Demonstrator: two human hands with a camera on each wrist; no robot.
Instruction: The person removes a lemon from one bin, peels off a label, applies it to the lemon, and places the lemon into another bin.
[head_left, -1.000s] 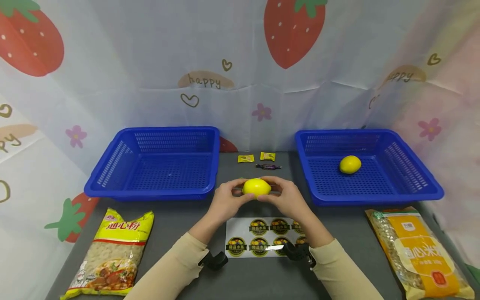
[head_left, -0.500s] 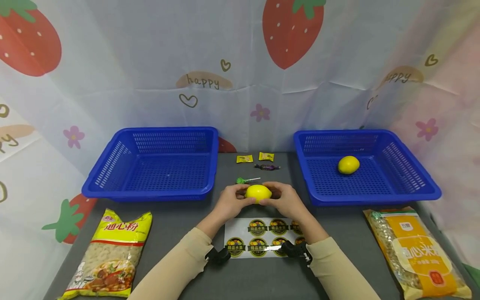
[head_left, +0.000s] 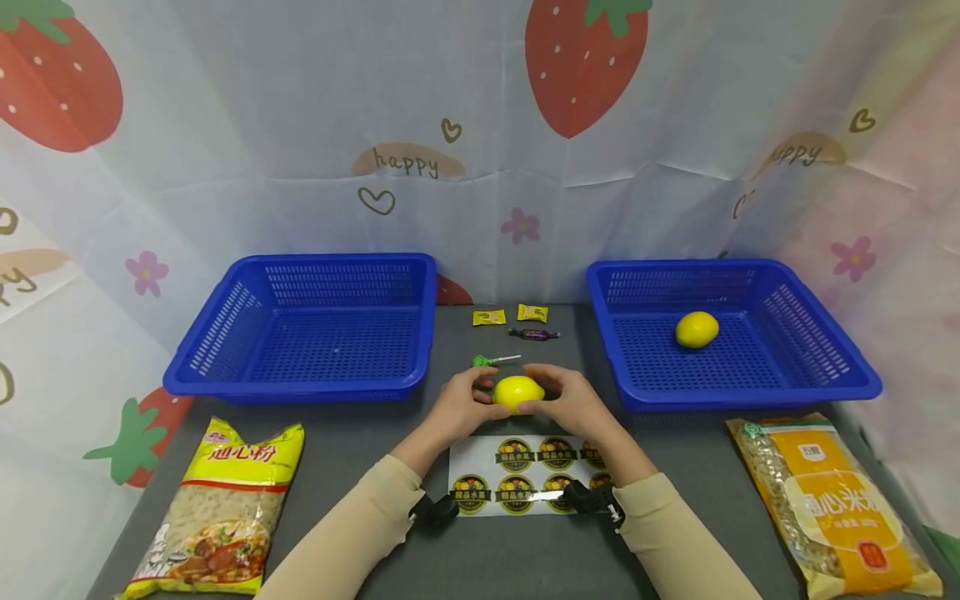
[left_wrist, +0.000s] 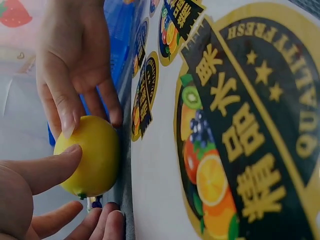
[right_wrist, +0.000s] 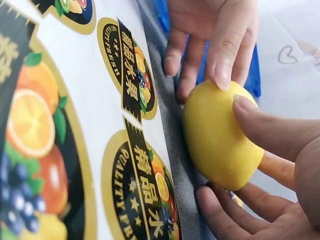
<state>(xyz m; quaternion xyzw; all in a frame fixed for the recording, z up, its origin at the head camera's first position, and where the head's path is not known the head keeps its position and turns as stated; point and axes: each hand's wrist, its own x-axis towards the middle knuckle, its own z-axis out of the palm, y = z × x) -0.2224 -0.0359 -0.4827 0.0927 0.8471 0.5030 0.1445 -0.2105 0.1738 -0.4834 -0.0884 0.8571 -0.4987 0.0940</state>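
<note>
A yellow lemon [head_left: 517, 392] is between my two hands at the middle of the grey table, just beyond a white sheet of fruit stickers [head_left: 474, 457]. My left hand [head_left: 457, 406] holds its left end and my right hand [head_left: 570, 400] its right end. Both thumbs press the near side, as the left wrist view shows on the lemon [left_wrist: 95, 155]; the other fingers curve around behind. In the right wrist view the lemon [right_wrist: 220, 135] sits low, close over the cloth. Behind the left fingers lies a green lollipop [head_left: 482, 361].
Blue baskets stand at the back left [head_left: 300, 389] and back right [head_left: 750, 395]; the right one holds another lemon [head_left: 697, 330]. Small wrapped candies [head_left: 533, 334] lie between them. Bags of pasta flank the arms, one at left [head_left: 225, 508] and one at right [head_left: 840, 508].
Both hands have brought the lemon nearer to me and lower, toward the sticker sheet. The lollipop behind it has come into view. The left fingers have loosened slightly.
</note>
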